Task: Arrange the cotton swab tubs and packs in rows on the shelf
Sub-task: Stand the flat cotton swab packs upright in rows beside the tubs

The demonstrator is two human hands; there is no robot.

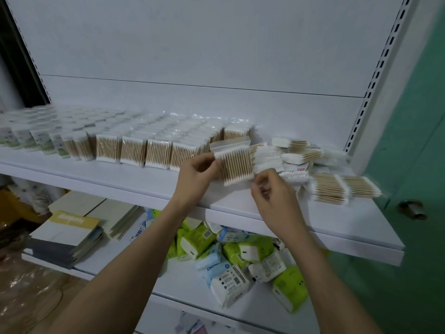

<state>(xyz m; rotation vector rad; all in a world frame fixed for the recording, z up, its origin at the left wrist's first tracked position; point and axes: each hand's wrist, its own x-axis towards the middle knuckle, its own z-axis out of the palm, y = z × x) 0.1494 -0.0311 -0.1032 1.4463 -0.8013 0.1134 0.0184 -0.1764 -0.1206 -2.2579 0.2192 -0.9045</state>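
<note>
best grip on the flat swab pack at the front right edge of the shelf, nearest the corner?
Take the flat swab pack across its thin thickness at the front long edge, coming from the shelf front. It lies flat with that edge toward the open shelf lip, while another pack sits against its left side and the loose pile blocks the back, so the front looks freest.

White shelf [101,175] across the middle, backed by a white panel. Rows of swab packs [144,150] standing from nine o'clock to centre, tubs [26,136] at far nine o'clock. Left hand [198,173] pinching a swab pack [234,163] by its left edge, held upright just above the shelf. Right hand [273,191] just beside it at four o'clock, fingers curled, nothing clearly held. Loose heap of packs [320,169] lying flat at three o'clock. Tissue packs [240,259] jumbled on the lower shelf at six o'clock, flat booklets [69,235] at eight o'clock.
</note>
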